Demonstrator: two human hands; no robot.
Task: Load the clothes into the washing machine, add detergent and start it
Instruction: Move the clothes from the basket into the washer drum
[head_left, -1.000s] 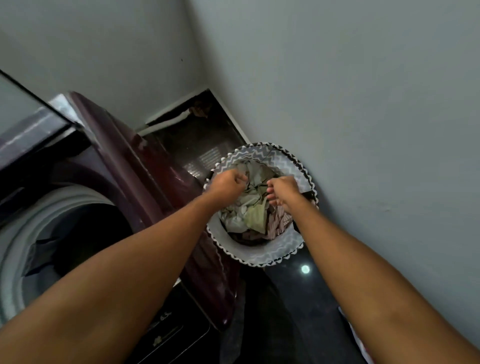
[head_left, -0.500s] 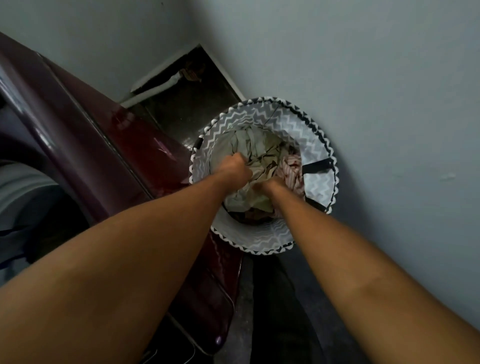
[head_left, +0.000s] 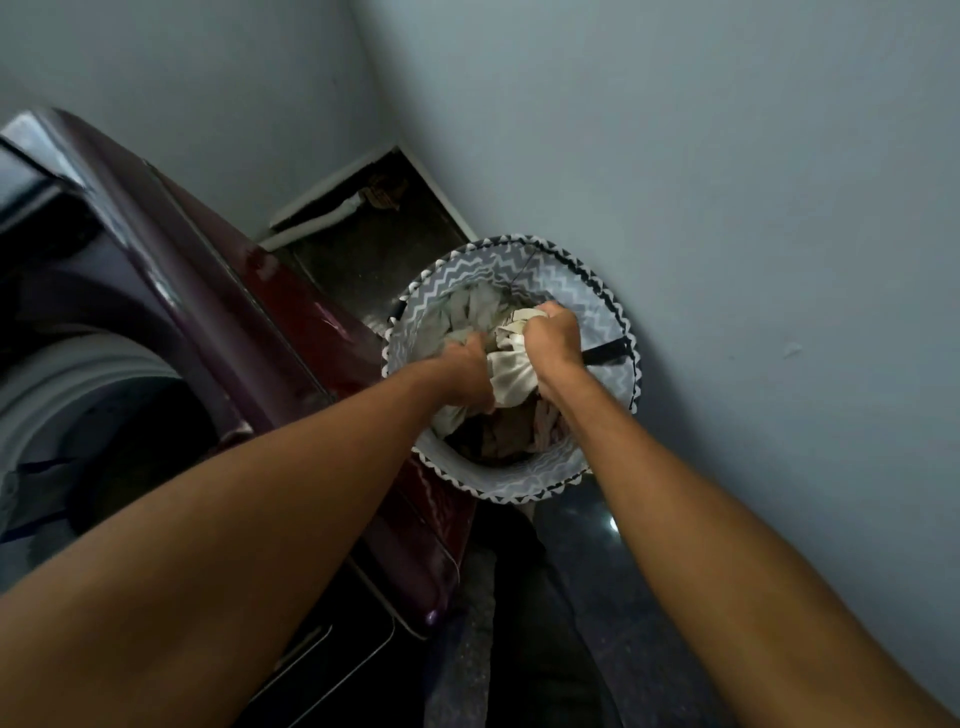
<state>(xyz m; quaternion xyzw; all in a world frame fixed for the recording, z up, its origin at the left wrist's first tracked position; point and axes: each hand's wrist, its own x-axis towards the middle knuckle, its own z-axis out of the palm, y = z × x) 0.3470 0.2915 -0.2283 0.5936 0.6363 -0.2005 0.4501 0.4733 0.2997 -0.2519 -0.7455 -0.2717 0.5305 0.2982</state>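
Observation:
A round laundry basket with a grey zigzag lining stands on the floor against the right wall. Both my hands are inside it. My left hand and my right hand are each closed on a bunched pale cream garment held between them. Darker and pinkish clothes lie lower in the basket. The maroon top-loading washing machine stands to the left, its lid up and its white drum opening showing something dark inside.
Grey walls close in on the right and behind. A dark floor strip with a white pipe runs between machine and back wall. My dark trouser leg is below the basket. The machine's dark front panel is at the lower left.
My right hand has risen from deep in the basket and now grips the cream garment higher up. My left hand stays closed on the same cloth. The view has swung left, showing more of the drum.

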